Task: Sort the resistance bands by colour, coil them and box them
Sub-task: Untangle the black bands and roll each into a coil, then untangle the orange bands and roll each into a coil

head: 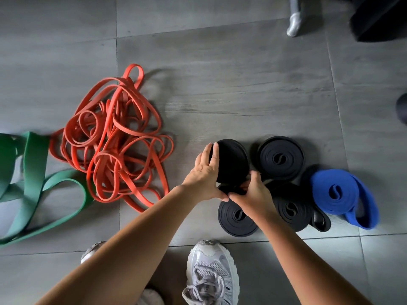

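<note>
- A grey tiled floor (242,84) is filling the view, with every band lying on it and a person leaning over from the near edge.
- A loose tangle of orange bands (114,139) is sprawling left of centre, uncoiled and looping over itself.
- Wide green bands (33,172) are trailing in from the left edge, their loops lying just beside the orange tangle, touching it at its left rim.
- A blue coil (337,192) is sitting at the far right, rolled but slackening, its outer loop sagging open toward the near side.
- A grey trainer (212,271) is standing at the near edge, between the two forearms.
- Three finished black coils are lying flat in a cluster: the far black coil (280,158), the right black coil (290,208) touching the blue coil, and the near black coil (235,219), partly hidden under the right wrist.
- A held black coil (233,161) is being kept tilted on edge above the floor, just left of the far black coil.
- The left hand (204,175) is cupping the held coil's left rim, fingers spread along the edge and thumb tucked beneath.
- The right hand (255,192) is pinching the coil's lower edge, fingers curled tight over it.
- A silver furniture foot (294,20) is resting at the top, well apart from the bands.
</note>
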`<state>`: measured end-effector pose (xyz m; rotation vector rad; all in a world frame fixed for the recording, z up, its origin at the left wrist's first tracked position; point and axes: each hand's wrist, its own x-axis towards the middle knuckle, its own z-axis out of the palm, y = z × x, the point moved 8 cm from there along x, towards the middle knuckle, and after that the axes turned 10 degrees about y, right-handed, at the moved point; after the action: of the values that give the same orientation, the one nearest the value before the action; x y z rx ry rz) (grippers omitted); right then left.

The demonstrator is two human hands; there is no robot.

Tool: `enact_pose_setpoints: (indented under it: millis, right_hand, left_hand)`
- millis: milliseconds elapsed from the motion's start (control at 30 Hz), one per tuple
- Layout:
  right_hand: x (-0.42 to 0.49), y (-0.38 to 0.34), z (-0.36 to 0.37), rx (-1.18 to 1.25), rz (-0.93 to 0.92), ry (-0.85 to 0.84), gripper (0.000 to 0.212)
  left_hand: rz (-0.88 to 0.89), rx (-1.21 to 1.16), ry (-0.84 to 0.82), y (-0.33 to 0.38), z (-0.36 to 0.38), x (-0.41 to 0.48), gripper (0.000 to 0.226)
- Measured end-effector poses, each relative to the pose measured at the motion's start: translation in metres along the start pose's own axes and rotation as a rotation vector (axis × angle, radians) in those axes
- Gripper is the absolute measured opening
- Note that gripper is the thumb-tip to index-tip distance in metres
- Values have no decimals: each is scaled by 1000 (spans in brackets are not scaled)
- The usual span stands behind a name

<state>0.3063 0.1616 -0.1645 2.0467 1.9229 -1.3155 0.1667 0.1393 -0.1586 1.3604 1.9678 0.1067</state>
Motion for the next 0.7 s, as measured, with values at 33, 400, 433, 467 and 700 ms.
enact_pose_setpoints:
  millis: [33, 400, 433, 467, 700]
  right_hand:
    - [-2, -3, -3, -61, -33, 16, 63]
    - [-2, -36, -29, -242, -220, 124, 70]
    - [-1, -38, -28, -267, -221, 107, 68]
    - [0, -39, -27, -272, -209, 87, 65]
    - [5, -51, -36, -299, -198, 225, 53]
  left_hand:
    - [-20, 0, 4, -2, 2, -1, 146]
    - [-217, -457, 243, -25, -16, 4, 74]
    - [-214, -451, 252, -25, -16, 3, 70]
    - [-216, -452, 257, -26, -16, 4, 67]
    - [-227, -449, 186, -34, -20, -5, 64]
